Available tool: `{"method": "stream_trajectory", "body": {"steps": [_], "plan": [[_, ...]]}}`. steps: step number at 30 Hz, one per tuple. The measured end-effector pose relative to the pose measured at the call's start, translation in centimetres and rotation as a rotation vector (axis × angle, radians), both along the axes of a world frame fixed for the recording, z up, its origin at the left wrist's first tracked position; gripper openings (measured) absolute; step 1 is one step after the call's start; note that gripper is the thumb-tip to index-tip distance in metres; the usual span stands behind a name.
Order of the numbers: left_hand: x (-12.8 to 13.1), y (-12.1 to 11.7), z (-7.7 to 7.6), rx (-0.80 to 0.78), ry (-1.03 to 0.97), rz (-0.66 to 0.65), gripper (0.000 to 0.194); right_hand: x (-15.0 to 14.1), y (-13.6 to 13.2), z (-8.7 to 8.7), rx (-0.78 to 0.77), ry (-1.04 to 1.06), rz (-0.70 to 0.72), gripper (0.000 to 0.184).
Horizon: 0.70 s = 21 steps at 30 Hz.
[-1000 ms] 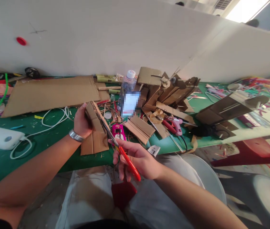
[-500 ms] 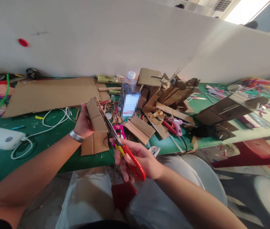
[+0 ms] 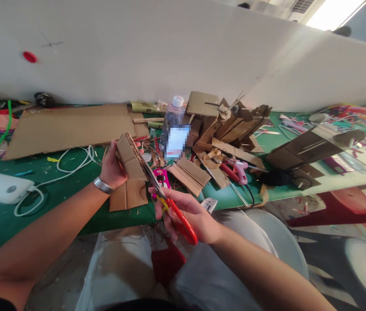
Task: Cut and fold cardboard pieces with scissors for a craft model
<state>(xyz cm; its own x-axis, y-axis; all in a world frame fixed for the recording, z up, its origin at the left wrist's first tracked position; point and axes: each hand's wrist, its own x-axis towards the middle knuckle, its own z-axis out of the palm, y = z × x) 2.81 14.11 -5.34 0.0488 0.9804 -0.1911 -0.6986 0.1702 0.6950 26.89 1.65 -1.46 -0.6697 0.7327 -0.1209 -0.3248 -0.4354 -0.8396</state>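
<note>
A folded piece of cardboard (image 3: 131,162) is held up over the table's near edge, its corrugated edge facing right. My left hand (image 3: 113,166), with a metal band on the wrist, grips it from the left; some fingers are hidden behind it. My right hand (image 3: 187,211) is closed around red-handled scissors (image 3: 179,220) with a yellow part near the pivot. Their blades lie along the cardboard's right edge; I cannot tell how deep they are in it. Below, a flat cardboard scrap (image 3: 129,194) lies at the table edge.
On the green table (image 3: 69,211) are a large cardboard sheet (image 3: 69,127), a plastic bottle (image 3: 173,114), a lit phone (image 3: 177,142), a pink glue gun (image 3: 239,169) and cardboard constructions (image 3: 302,149). A white device (image 3: 3,188) with a cable sits left. Stools stand at right.
The scissors' handles and my right fingers have drawn slightly closer together. The cardboard and my left hand are almost where they were.
</note>
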Motion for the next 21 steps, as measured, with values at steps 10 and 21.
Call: {"method": "stream_trajectory", "body": {"steps": [10, 21], "plan": [[-0.1, -0.6, 0.7, 0.051, -0.034, -0.111, 0.052, 0.4, 0.0, -0.4, 0.001, -0.065, -0.055, 0.067], [-1.3, 0.3, -0.3, 0.061, 0.012, -0.108, 0.044, 0.6, 0.3, 0.2, 0.039, -0.090, -0.063, 0.060]]}}
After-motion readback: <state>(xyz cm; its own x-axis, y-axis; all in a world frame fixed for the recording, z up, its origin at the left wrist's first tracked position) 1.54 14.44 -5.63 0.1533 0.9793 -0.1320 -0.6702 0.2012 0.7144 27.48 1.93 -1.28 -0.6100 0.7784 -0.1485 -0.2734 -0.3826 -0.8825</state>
